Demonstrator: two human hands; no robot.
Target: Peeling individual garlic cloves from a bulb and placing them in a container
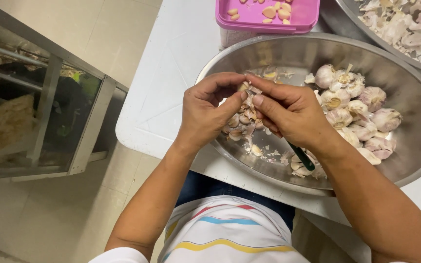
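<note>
Garlic clove (242, 87) sat over steel bowl (415, 146) on tabletop (162, 97), axis unclear, left hand (205, 114) fingers pinched it, right hand (288, 109) gripped green-handled knife (302, 157), thumb against clove skin.

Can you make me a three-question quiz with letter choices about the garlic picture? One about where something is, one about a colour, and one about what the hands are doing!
1. Where do the whole garlic bulbs lie?
A. On the floor
B. In the big metal bowl
C. In the pink container

2. What colour is the container that holds the peeled cloves?
A. Pink
B. Blue
C. Black

3. What are the two hands doing?
A. Resting flat on the table
B. Holding a cup
C. Pinching a garlic clove together above the bowl

Answers:
1 B, the bulbs are heaped inside the bowl, on its right side.
2 A, its rim and walls are pink.
3 C, the left hand and right hand meet at the clove, papery skin hanging from it; a dark green handle sticks out below the right hand.
</note>
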